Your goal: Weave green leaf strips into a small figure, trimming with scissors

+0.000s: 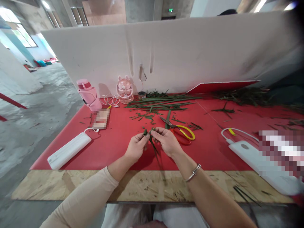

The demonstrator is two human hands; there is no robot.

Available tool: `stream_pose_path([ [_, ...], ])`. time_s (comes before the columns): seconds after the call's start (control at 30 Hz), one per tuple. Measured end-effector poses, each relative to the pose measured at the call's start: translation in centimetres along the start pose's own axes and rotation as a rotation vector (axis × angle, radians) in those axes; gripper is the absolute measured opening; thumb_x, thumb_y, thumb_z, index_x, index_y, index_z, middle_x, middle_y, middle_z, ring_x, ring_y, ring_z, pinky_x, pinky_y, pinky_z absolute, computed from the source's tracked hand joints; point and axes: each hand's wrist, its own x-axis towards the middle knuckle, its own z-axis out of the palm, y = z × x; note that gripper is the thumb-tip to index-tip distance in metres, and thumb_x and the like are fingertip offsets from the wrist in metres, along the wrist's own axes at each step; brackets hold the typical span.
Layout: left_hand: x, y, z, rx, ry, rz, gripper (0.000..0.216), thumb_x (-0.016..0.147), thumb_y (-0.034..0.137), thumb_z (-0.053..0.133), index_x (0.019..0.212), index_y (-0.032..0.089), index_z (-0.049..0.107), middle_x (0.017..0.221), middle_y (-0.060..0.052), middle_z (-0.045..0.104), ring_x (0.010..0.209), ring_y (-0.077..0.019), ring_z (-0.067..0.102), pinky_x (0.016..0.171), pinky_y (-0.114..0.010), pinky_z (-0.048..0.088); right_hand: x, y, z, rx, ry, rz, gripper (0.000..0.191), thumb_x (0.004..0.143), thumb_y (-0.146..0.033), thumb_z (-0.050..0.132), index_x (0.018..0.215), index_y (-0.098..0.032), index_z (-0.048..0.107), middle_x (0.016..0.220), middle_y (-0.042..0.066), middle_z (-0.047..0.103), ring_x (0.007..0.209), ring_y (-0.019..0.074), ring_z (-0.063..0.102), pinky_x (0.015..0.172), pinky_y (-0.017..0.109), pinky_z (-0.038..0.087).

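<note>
Thumb and fingers of my left hand (pixel 137 146) pinch a small bunch of dark green leaf strips (pixel 153 144) over the red tabletop. Close against it, my right hand (pixel 166 141) is closed on the same strips from the other side. Long ends of the strips hang down between the hands toward the table's front edge. A folded or knotted green end shows above my left thumb. Scissors (pixel 186 131) with yellow and red handles lie just beyond my right hand, blades pointing to the left. Cut green pieces (pixel 146 115) are scattered behind both hands.
A pile of long green strips (pixel 163 103) lies before the white partition (pixel 190 53). A pink bottle (pixel 89 95) and a pink rabbit-eared cup (pixel 125 90) stand at the back left. White power banks (pixel 70 150) with cables lie at both sides. Bare chipboard (pixel 83 183) forms the front edge.
</note>
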Motion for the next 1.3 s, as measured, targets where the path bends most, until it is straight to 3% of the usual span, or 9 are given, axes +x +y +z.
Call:
stream_pose_path([
  [0.13, 0.1, 0.3, 0.2, -0.191, 0.103, -0.091, 0.036, 0.064, 0.042, 0.067, 0.058, 0.017, 0.042, 0.043, 0.01, 0.029, 0.038, -0.0026, 0.022, 0.038, -0.017, 0.02, 0.2, 0.1, -0.4, -0.054, -0.052, -0.014, 0.045, 0.053, -0.029, 0.078, 0.092, -0.019, 0.058, 0.067, -0.005, 0.055, 0.058, 0.008, 0.05, 0.057, 0.023, 0.04],
  [0.27, 0.1, 0.4, 0.2, -0.186, 0.103, -0.118, 0.034, 0.066, 0.04, 0.065, 0.059, 0.016, 0.042, 0.042, 0.01, 0.031, 0.038, -0.0026, 0.023, 0.037, -0.017, 0.019, 0.4, 0.3, -0.5, -0.123, -0.064, -0.067, 0.037, 0.052, -0.025, 0.078, 0.086, -0.018, 0.063, 0.072, -0.002, 0.061, 0.067, 0.0114, 0.055, 0.068, 0.028, 0.044],
  [0.43, -0.2, 0.2, -0.2, 0.042, -0.022, -0.01, 0.034, 0.073, 0.044, 0.058, 0.058, 0.015, 0.047, 0.044, 0.007, 0.035, 0.04, -0.0044, 0.03, 0.041, -0.02, 0.024, 0.3, 0.1, -0.4, -0.047, -0.126, -0.13, 0.015, 0.059, -0.028, 0.075, 0.066, -0.018, 0.066, 0.067, -0.002, 0.062, 0.067, 0.0124, 0.056, 0.072, 0.029, 0.044],
  [0.67, -0.6, 1.2, -0.8, 0.488, -0.079, 0.245, 0.037, 0.081, 0.041, 0.048, 0.055, 0.015, 0.049, 0.05, 0.003, 0.041, 0.049, -0.0072, 0.036, 0.05, -0.022, 0.029, 0.4, 0.8, -0.6, 0.125, -0.143, -0.163, 0.018, 0.063, -0.028, 0.074, 0.058, -0.016, 0.061, 0.057, -0.005, 0.052, 0.058, 0.0076, 0.047, 0.063, 0.023, 0.039],
  [0.8, -0.6, 1.3, -1.0, 0.656, -0.082, 0.341, 0.032, 0.081, 0.039, 0.048, 0.061, 0.015, 0.055, 0.057, 0.001, 0.05, 0.056, -0.0098, 0.044, 0.055, -0.023, 0.033, 0.4, 1.0, -0.3, 0.206, -0.153, -0.089, 0.023, 0.06, -0.029, 0.076, 0.059, -0.016, 0.058, 0.055, -0.005, 0.052, 0.053, 0.007, 0.046, 0.057, 0.022, 0.038],
  [0.97, -0.3, 0.6, -0.8, 0.366, -0.101, 0.125, 0.034, 0.077, 0.044, 0.053, 0.061, 0.015, 0.054, 0.052, 0.003, 0.046, 0.049, -0.0077, 0.039, 0.05, -0.022, 0.031, 0.4, 0.9, -0.2, 0.201, -0.164, -0.048, 0.024, 0.061, -0.033, 0.075, 0.06, -0.015, 0.058, 0.056, -0.004, 0.054, 0.053, 0.0078, 0.048, 0.055, 0.022, 0.039],
  [1.1, 0.0, 0.1, -0.5, -0.02, -0.091, -0.05, 0.034, 0.072, 0.047, 0.06, 0.063, 0.015, 0.05, 0.05, 0.005, 0.043, 0.043, -0.0046, 0.03, 0.042, -0.019, 0.024, 0.4, 0.4, -1.1, 0.203, -0.216, -0.037, 0.032, 0.063, -0.042, 0.072, 0.079, -0.016, 0.062, 0.063, -0.004, 0.054, 0.051, 0.0059, 0.043, 0.049, 0.019, 0.033],
  [1.2, 0.3, 0.1, -0.4, -0.182, -0.01, -0.038, 0.036, 0.07, 0.046, 0.063, 0.061, 0.016, 0.044, 0.049, 0.007, 0.037, 0.042, -0.0036, 0.025, 0.04, -0.017, 0.02, 0.4, -0.2, -1.8, 0.187, -0.232, 0.002, 0.043, 0.065, -0.055, 0.064, 0.085, -0.017, 0.059, 0.066, -0.003, 0.054, 0.054, 0.007, 0.044, 0.048, 0.02, 0.033],
  [1.3, 0.5, 0.2, -0.4, -0.183, 0.04, -0.007, 0.036, 0.072, 0.046, 0.06, 0.062, 0.017, 0.042, 0.048, 0.008, 0.034, 0.042, -0.0038, 0.025, 0.04, -0.017, 0.022, 0.3, -0.5, -2.0, 0.008, -0.262, 0.05, 0.037, 0.06, -0.044, 0.073, 0.079, -0.015, 0.058, 0.068, -0.002, 0.056, 0.059, 0.0074, 0.048, 0.054, 0.021, 0.036],
])
